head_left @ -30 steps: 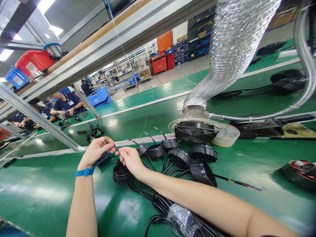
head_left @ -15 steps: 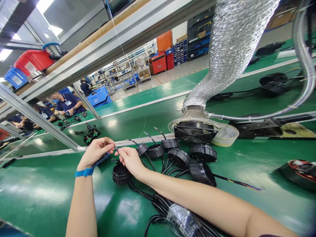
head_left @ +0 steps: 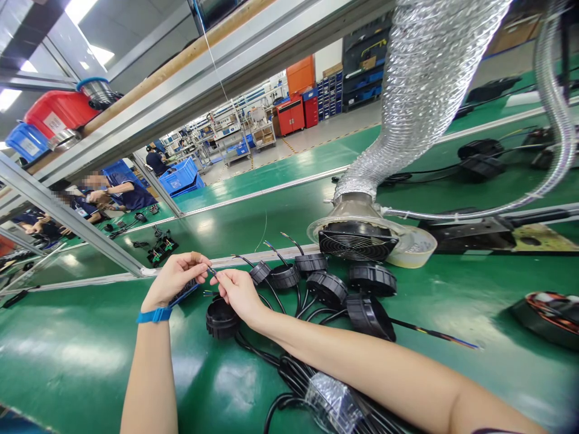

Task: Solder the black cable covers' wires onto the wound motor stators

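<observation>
My left hand (head_left: 183, 278), with a blue strap round its wrist, pinches one end of a short dark wire (head_left: 211, 271). From the other side my right hand (head_left: 239, 294) pinches the same wire, so the fingertips of both hands almost meet. The fingers hide most of it. Just below my right hand stands an open round black cap (head_left: 222, 319), with thin stripped leads beside it. Partly behind my left hand lies a dark blue tray (head_left: 184, 293). Several more black caps (head_left: 327, 289) with cables through them sit to the right of my hands.
Black cables bundled in clear plastic (head_left: 337, 402) lie under my right forearm. A fan (head_left: 359, 244) on a foil duct (head_left: 407, 108) stands behind the caps, beside a tape roll (head_left: 416, 248). A metal post (head_left: 85, 220) rises at left; people work beyond.
My hands have barely moved and still pinch the wire. On the green strip behind the bench, the black parts have shifted left. A person at the far left has raised a hand.
</observation>
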